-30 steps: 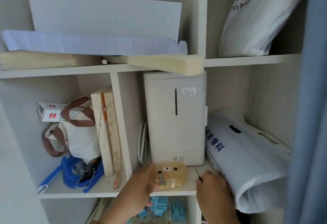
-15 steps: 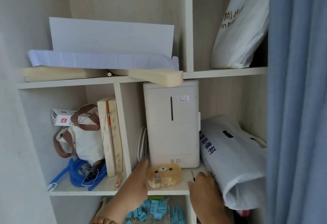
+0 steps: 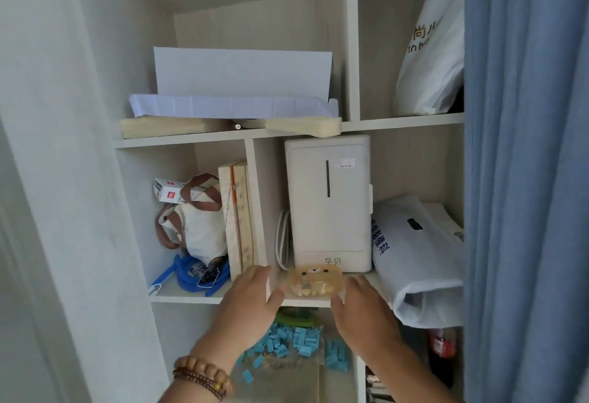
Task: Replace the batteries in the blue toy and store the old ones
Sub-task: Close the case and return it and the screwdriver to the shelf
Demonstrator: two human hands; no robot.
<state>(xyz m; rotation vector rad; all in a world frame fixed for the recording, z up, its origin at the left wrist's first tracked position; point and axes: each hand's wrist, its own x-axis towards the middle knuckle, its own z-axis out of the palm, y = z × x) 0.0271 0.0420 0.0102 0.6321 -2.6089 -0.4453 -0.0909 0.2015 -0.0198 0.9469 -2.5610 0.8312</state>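
Up close at a pale wooden shelf unit (image 3: pixel 398 122), two bare hands flank a translucent amber box with a bear face (image 3: pixel 315 281) — it sits on the middle shelf's front edge, before a cream upright appliance (image 3: pixel 330 202). Left hand (image 3: pixel 247 302), beaded bracelet at the wrist, and right hand (image 3: pixel 360 310) are both spread, fingers loose, thumbs just beside the box.

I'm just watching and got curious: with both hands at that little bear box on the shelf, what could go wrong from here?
1. The translucent bear box sits at the front edge of the shelf; a nudge from the left hand or right hand might tip it off and spill its small contents.
2. The foam block overhangs the shelf above and could drop if bumped.
3. The white bag bulges past the edge beside the right hand and might slide.
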